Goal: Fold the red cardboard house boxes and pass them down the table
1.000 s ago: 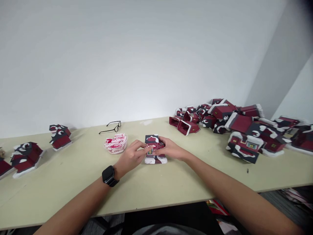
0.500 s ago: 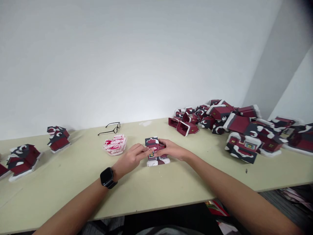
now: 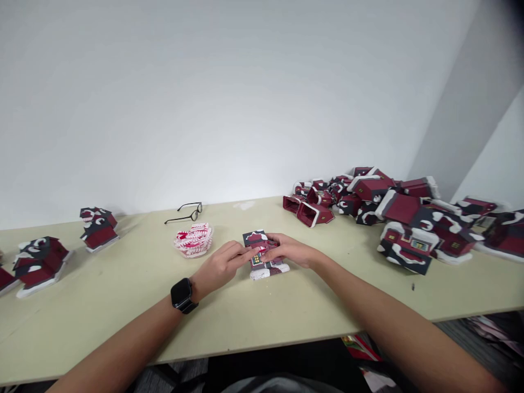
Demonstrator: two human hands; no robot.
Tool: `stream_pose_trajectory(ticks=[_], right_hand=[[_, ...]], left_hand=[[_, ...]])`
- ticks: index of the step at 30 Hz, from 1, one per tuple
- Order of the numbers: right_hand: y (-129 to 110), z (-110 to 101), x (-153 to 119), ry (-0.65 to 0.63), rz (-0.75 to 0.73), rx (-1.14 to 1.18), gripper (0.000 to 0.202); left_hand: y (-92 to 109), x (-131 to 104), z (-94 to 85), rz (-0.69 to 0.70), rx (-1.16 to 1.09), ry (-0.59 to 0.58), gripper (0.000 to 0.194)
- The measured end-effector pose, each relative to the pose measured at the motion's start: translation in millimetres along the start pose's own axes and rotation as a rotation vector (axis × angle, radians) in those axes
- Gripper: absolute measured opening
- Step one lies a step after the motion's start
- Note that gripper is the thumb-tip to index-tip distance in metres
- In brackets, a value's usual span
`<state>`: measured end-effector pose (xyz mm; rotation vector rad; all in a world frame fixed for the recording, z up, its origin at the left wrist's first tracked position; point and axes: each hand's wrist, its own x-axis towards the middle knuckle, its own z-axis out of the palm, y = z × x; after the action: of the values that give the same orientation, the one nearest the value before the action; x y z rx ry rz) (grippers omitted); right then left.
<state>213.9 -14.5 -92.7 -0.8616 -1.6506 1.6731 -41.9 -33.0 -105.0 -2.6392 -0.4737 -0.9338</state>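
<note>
A small dark-red miniature house [image 3: 267, 271], with a dark snow-trimmed roof and a yellow-paned window, rests on the table in front of me. My right hand [image 3: 291, 250] grips it from the right, its thumb lying across the front. My left hand [image 3: 223, 261] is at the house's left side, its index finger pressed on the front near the window and its other fingers curled. A small red-and-white piece [image 3: 262, 249] shows between the left fingertip and right thumb. Left of the house stands a clear plastic tub [image 3: 193, 252] of red-and-white striped pieces.
Black-framed eyeglasses [image 3: 192, 216] lie behind the tub. A heap of similar houses [image 3: 368, 191] covers the table's right side, some tipped over. More houses [image 3: 100, 232] stand at the left. The table's front edge [image 3: 262, 345] is close to me.
The miniature house has turned slightly, its base shifting a little to the right. Both hands stay on it in nearly the same pose.
</note>
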Motion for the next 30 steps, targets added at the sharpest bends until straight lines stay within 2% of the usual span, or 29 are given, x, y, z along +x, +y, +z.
stream_pose_trajectory(ticks=[10,16,21,27,30], right_hand=[[-2.3,1.3,-0.6,-0.004,0.023,-0.005,0.048],[0.2,-0.4,0.1,-0.017,0.021,-0.003,0.049],[0.1,-0.6,0.2,-0.018,0.014,-0.027,0.045],[1.1,-1.5,0.5,-0.02,0.034,-0.035,0.048],[1.7,-1.7,0.0,-0.021,0.033,-0.043,0.045]], left_hand=[[0.2,0.7,0.3,0.002,0.025,0.015,0.055],[0.9,-0.6,0.1,0.014,0.006,-0.04,0.051],[2.1,0.8,0.5,0.015,0.001,-0.006,0.049],[-0.6,-3.8,4.0,0.007,0.002,-0.033,0.048],[1.0,-1.6,4.3,0.016,0.005,0.001,0.048]])
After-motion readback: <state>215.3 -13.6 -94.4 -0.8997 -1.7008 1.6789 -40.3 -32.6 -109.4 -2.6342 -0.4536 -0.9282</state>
